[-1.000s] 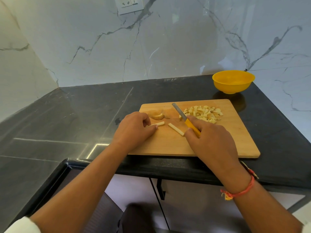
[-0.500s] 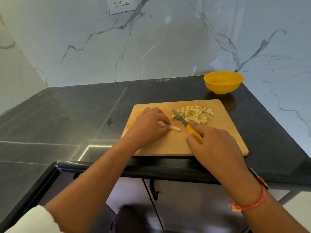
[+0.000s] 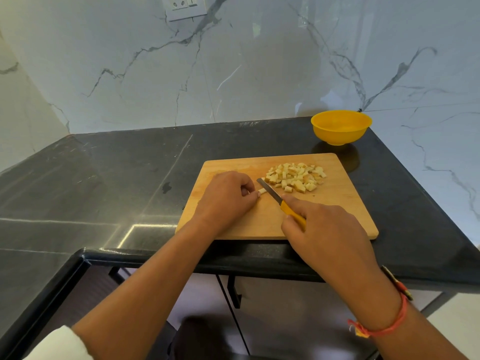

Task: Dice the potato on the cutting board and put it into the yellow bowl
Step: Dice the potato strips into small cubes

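Rectangular wooden cutting board (image 3: pixel 337 206) on glossy black desk (image 3: pixel 124 178). Left hand (image 3: pixel 226 198) pinches pale potato strip (image 3: pixel 262 191); right hand (image 3: pixel 327 237) grips yellow-handled knife (image 3: pixel 270 191), blade at strip. Diced cubes (image 3: pixel 296 176) lie just beyond; round yellow bowl (image 3: pixel 340 129) behind board.

Left hand (image 3: pixel 225 199), right hand (image 3: pixel 327 236), both curled.

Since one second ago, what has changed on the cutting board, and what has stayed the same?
The left hand moved right, toward the knife, covering the loose pieces, and now pinches a potato strip, only its end showing. The right hand kept hold of the knife and brought the blade up to that end. The diced pile, cutting board and empty yellow bowl stayed as they were.
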Demonstrator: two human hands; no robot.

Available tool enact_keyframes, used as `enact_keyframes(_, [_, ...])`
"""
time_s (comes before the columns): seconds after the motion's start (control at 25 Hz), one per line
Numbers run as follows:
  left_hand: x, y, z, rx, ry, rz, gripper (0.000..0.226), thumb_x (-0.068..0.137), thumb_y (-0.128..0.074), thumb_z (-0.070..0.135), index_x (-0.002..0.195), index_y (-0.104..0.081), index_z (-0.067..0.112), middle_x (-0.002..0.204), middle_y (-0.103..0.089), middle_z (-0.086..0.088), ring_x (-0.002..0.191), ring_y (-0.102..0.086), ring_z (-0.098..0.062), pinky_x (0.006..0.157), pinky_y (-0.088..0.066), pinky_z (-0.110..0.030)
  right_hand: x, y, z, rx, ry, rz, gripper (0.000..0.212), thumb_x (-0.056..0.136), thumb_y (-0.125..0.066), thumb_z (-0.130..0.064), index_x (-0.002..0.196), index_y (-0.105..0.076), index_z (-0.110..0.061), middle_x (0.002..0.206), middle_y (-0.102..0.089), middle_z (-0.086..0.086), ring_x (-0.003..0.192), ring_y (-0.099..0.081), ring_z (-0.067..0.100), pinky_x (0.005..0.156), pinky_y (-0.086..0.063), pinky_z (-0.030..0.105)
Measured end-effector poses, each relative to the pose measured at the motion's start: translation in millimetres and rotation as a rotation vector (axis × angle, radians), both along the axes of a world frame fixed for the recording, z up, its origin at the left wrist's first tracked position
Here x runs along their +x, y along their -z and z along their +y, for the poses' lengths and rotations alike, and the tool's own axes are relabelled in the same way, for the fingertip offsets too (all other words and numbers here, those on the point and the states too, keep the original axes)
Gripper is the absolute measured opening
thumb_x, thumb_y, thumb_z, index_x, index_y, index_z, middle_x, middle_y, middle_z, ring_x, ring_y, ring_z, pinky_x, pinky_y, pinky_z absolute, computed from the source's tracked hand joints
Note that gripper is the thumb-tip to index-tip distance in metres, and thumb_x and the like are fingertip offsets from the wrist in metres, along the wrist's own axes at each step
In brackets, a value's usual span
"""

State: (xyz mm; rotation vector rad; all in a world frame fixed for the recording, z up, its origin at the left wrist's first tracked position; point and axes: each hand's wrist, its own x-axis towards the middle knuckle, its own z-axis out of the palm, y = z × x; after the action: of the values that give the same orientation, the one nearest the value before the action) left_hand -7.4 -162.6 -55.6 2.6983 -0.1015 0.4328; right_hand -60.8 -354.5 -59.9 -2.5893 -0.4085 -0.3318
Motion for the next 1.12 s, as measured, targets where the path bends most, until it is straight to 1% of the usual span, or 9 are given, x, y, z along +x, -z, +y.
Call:
enact_keyframes(0.16, [-1, -4, 2, -0.001, -0.003, 0.034, 0.011, 0.09, -0.067, 0.032, 0.092, -0.075, 0.026, 0.081, -0.065, 0.014, 0.073, -0.056, -0.002, 0.059, -0.033, -0.008, -3, 0, 0, -0.022, 0.001, -0.025, 0.047, 0.096, -0.041, -0.044, 0.142, -0.039, -0.048, 0.068, -0.053, -0.013, 0.063, -0.051, 0.008, 0.059, -0.051, 0.029])
enact_keyframes(0.32, [-1, -5, 4, -0.005, -0.021, 0.041, 0.011, 0.089, -0.067, 0.032, 0.091, -0.075, 0.025, 0.08, -0.066, 0.014, 0.073, -0.056, -0.002, 0.06, -0.035, -0.01, -1, 1, 2, -0.049, 0.005, -0.019, 0.048, 0.096, -0.039, -0.044, 0.143, -0.038, -0.048, 0.071, -0.055, -0.012, 0.067, -0.053, 0.01, 0.063, -0.054, 0.033])
enact_keyframes(0.52, [-2, -5, 1, -0.022, 0.001, 0.037, 0.012, 0.091, -0.067, 0.03, 0.097, -0.076, 0.025, 0.085, -0.067, 0.013, 0.075, -0.056, -0.001, 0.061, -0.035, -0.009, 0, -1, 4, -0.092, -0.008, 0.007, 0.048, 0.096, -0.037, -0.044, 0.144, -0.036, -0.048, 0.066, -0.048, -0.012, 0.065, -0.052, 0.01, 0.059, -0.051, 0.03])
enact_keyframes(0.72, [0, -3, 0, -0.045, -0.008, 0.04, 0.015, 0.091, -0.067, 0.029, 0.1, -0.077, 0.024, 0.088, -0.07, 0.01, 0.077, -0.058, -0.003, 0.064, -0.039, -0.009, 10, -5, 6, -0.136, -0.049, 0.056, 0.049, 0.097, -0.037, -0.044, 0.146, -0.034, -0.048, 0.079, -0.053, -0.01, 0.075, -0.054, 0.012, 0.065, -0.053, 0.033])
enact_keyframes(0.88, [2, 0, -2, -0.064, -0.044, 0.042, 0.014, 0.091, -0.067, 0.029, 0.1, -0.077, 0.024, 0.086, -0.068, 0.011, 0.076, -0.057, -0.002, 0.063, -0.04, -0.01, 2, -14, -14, -0.209, -0.05, 0.103, 0.048, 0.098, -0.035, -0.045, 0.145, -0.028, -0.052, 0.076, -0.049, -0.012, 0.073, -0.052, 0.01, 0.064, -0.052, 0.029])
enact_keyframes(1.0, [2, 1, -2, -0.068, -0.039, 0.035, 0.014, 0.092, -0.066, 0.029, 0.1, -0.076, 0.024, 0.086, -0.068, 0.012, 0.077, -0.057, -0.001, 0.064, -0.04, -0.01, -11, -17, -24, -0.232, -0.018, 0.037, 0.048, 0.098, -0.033, -0.046, 0.144, -0.027, -0.056, 0.073, -0.05, -0.012, 0.069, -0.052, 0.009, 0.064, -0.054, 0.029])
enact_keyframes(1.12, [0, -1, -1, -0.049, -0.012, 0.052, 0.018, 0.094, -0.064, 0.027, 0.107, -0.075, 0.024, 0.096, -0.071, 0.01, 0.08, -0.057, -0.002, 0.068, -0.039, -0.009, -14, -15, -19, -0.182, -0.011, -0.019, 0.049, 0.097, -0.034, -0.044, 0.145, -0.029, -0.052, 0.068, -0.05, -0.012, 0.067, -0.052, 0.01, 0.065, -0.055, 0.031])
